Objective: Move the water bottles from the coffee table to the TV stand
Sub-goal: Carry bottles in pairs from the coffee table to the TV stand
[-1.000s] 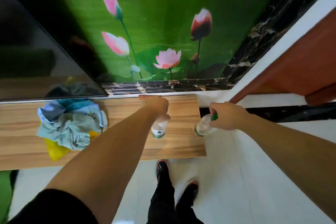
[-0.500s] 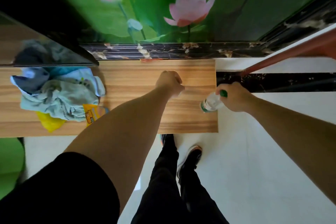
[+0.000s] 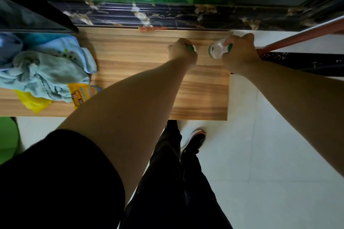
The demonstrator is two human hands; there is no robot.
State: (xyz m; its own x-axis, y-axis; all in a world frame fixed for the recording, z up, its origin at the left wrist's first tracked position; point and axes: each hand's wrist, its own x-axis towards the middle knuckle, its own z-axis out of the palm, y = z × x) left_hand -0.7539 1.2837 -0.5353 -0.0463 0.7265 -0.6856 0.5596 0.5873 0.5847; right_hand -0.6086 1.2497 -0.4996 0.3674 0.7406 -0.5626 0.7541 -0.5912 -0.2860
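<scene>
My left hand [image 3: 181,51] is closed over a water bottle on the wooden TV stand [image 3: 201,95]; only the bottle's green cap [image 3: 190,47] peeks out from under my fingers. My right hand [image 3: 237,53] grips a second clear water bottle [image 3: 216,50] by its green-capped neck. That bottle is tilted, with its base pointing left over the stand's right end. The rest of the left bottle is hidden by my hand.
A heap of pale blue cloth [image 3: 46,67] with a yellow bag [image 3: 33,102] lies on the stand's left part. A TV screen [image 3: 28,15] stands at the back left. Dark marble trim [image 3: 186,16] runs behind. White floor [image 3: 270,154] lies to the right, my feet below.
My view has moved closer and tilted down. My right hand carried its bottle up and left, from beside the stand's edge to over its right end. My left hand stayed shut over its bottle.
</scene>
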